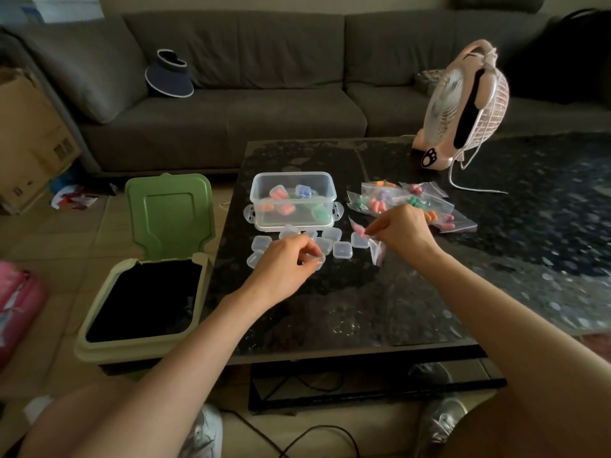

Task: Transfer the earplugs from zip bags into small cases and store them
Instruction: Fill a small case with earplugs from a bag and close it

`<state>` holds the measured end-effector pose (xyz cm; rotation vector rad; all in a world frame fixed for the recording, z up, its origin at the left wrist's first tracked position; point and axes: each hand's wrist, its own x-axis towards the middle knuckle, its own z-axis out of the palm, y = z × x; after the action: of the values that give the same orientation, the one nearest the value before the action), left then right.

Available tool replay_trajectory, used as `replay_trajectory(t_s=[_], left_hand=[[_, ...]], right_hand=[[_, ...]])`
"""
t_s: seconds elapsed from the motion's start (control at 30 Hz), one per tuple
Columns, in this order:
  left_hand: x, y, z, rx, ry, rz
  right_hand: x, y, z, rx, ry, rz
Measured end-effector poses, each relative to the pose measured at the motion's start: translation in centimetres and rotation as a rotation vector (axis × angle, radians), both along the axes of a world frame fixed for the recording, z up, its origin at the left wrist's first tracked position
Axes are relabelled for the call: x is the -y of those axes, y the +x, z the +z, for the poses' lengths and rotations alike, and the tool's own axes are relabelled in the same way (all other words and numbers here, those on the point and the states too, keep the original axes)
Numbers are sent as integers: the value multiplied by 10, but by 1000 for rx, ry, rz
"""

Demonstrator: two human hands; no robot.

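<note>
Between the 2 hands, on the table (363, 309), lies a loose cluster of empty clear cases (340, 250). Just beyond the left hand (284, 269) stands the box (292, 200), with filled ones inside. That hand curls its fingers round 1 case (314, 261), held low over the table. Blur hides whether its lid is up. The right hand (400, 231) pinches a pink earplug (358, 230) at its fingertips, pointing toward the left hand. A bag (378, 254) dangles beneath the same hand, seemingly caught by the lower fingers. Beyond the right hand sits the pile of full bags (396, 203). An open bin (145, 302) stands on the floor to the left of the left hand. The step in hand looks like loading this earplug into the held case. To do it well, the left hand should tip the case mouth toward the right and keep the lid clear with the thumb. The right should bring the plug in lengthwise so the soft foam slides in and does not buckle. Any second plug left in the bag should go in before the lid is snapped. The dangling bag must not drag across the loose cases and scatter them.
</note>
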<state>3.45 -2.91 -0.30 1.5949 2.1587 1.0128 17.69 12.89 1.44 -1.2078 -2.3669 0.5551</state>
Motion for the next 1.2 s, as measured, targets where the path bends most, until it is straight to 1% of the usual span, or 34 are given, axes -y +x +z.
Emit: replay_trajectory(t_s=[0.07,0.17,0.2,0.23,0.3,0.33,0.37,0.4,0.43,0.5,0.57,0.7,0.8,0.83,1.0,1.13,1.2], left_hand=[[1,0,-2,-10,13,-4],[-1,1,0,-63,90,-14],[-2,3,3,-32,82,-29],[-1,5,5,64,53,-54],[0,10,9,364,-11,-95],[0,11,10,481,-25,-96],[0,11,11,531,-28,-77],[1,10,13,543,-18,-43],[1,9,15,557,-1,-3],[2,4,17,654,41,61],[4,-2,19,726,44,72],[7,-3,20,692,-14,60],[7,-3,20,567,-9,97],[7,-4,20,551,-24,106],[7,-9,17,583,-69,138],[6,-7,16,690,-83,173],[5,-5,16,703,-92,190]], right_hand=[[8,1,8,-58,-117,144],[20,6,21,-154,-410,384],[22,7,23,-178,-479,442],[25,8,24,-202,-527,487],[30,6,25,-267,-584,532],[32,5,25,-305,-600,540],[33,3,24,-334,-601,540],[34,1,23,-345,-594,532],[34,0,22,-341,-590,515],[34,-2,19,-314,-628,478],[33,-3,16,-296,-676,471],[37,-7,12,-259,-662,480],[41,-10,8,-212,-649,484],[41,-11,6,-207,-649,482],[41,-13,3,-215,-632,505],[46,-14,3,-260,-627,558],[48,-13,2,-267,-630,577]])
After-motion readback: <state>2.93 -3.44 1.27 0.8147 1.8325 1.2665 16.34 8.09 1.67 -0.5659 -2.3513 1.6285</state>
